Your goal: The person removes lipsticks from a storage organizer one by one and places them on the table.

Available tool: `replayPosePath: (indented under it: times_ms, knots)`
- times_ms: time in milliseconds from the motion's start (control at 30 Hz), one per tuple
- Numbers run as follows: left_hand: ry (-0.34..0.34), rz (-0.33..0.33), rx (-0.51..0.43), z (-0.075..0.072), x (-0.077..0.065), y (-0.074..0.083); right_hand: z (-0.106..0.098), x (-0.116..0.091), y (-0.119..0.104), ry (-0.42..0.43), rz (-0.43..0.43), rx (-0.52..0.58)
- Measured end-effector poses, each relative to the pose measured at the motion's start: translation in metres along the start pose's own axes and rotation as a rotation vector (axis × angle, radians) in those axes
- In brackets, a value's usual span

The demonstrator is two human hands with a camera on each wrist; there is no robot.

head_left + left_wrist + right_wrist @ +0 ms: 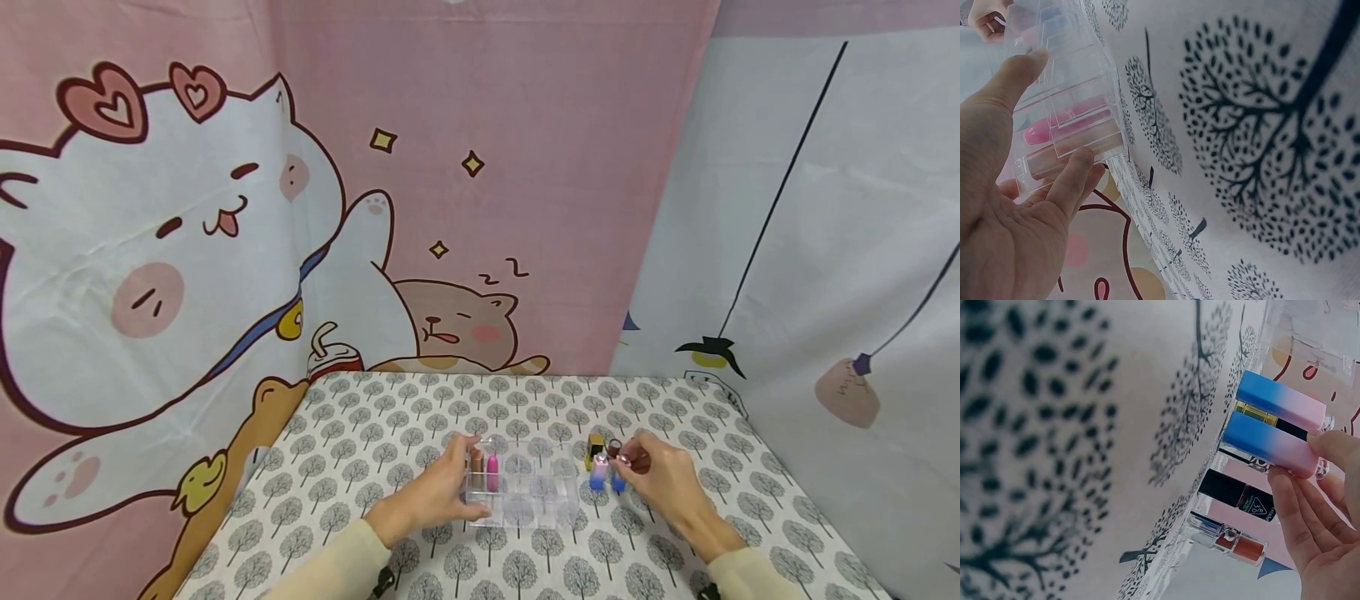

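Observation:
My left hand (pixel 431 492) grips the left end of a clear compartment organizer (pixel 534 523), thumb at the near side and fingers at the far side. Inside its left end stand a brownish lip tube (pixel 477 471) and a bright pink tube (pixel 492 473), side by side. Right of the organizer, my right hand (pixel 667 477) pinches the pink top of a blue-to-pink lipstick (pixel 1260 440) between thumb and fingers. A matching blue-to-pink lipstick (pixel 1282 400) stands beside it. The left wrist view shows my fingers along the brownish tube's end of the organizer.
Behind the two lipsticks stand a gold-and-black tube (pixel 595 450), a black lettered tube (pixel 1235 494) and a clear tube with orange-brown colour (pixel 1229 539). A tree-print cloth (pixel 360 467) covers the table. Cartoon-printed curtains (pixel 525 167) hang behind and at both sides.

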State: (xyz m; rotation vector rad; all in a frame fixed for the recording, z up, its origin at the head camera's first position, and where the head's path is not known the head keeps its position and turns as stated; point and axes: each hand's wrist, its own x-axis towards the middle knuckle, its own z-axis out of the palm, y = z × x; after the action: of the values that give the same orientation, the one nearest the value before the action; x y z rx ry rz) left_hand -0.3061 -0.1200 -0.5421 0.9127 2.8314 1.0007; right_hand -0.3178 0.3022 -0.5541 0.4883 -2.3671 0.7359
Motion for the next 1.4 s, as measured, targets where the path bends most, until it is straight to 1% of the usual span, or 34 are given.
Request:
replayPosePath:
  times_ms: [233,433,700,867,1033,1200,1300,1400]
  knots:
    - [0.004,-0.006,0.003,0.000,0.001,-0.002,-0.002,0.003,-0.003,-0.037,0.018,-0.011]
    - [0.005,-0.008,-0.005,0.002,0.000,-0.003,-0.003,0.003,-0.004,-0.062,0.056,-0.021]
    - [0.003,-0.011,-0.007,0.002,-0.001,-0.003,-0.005,0.004,-0.003,-0.072,0.043,-0.035]
    - [0.000,-0.016,-0.011,0.001,-0.001,-0.004,-0.008,0.005,-0.005,-0.090,0.062,-0.032]
    - [0.000,-0.021,-0.011,0.002,0.000,-0.004,-0.011,0.007,-0.007,-0.074,0.061,-0.065]
    - [0.003,-0.024,-0.004,0.004,0.000,-0.004,-0.015,0.009,-0.010,-0.068,0.091,-0.049]
    - [0.006,-0.027,-0.017,0.004,0.000,-0.004,-0.017,0.011,-0.014,-0.063,0.104,-0.055]
    - [0.007,-0.035,-0.029,0.003,0.000,-0.003,-0.018,0.013,-0.019,-0.050,0.095,-0.076]
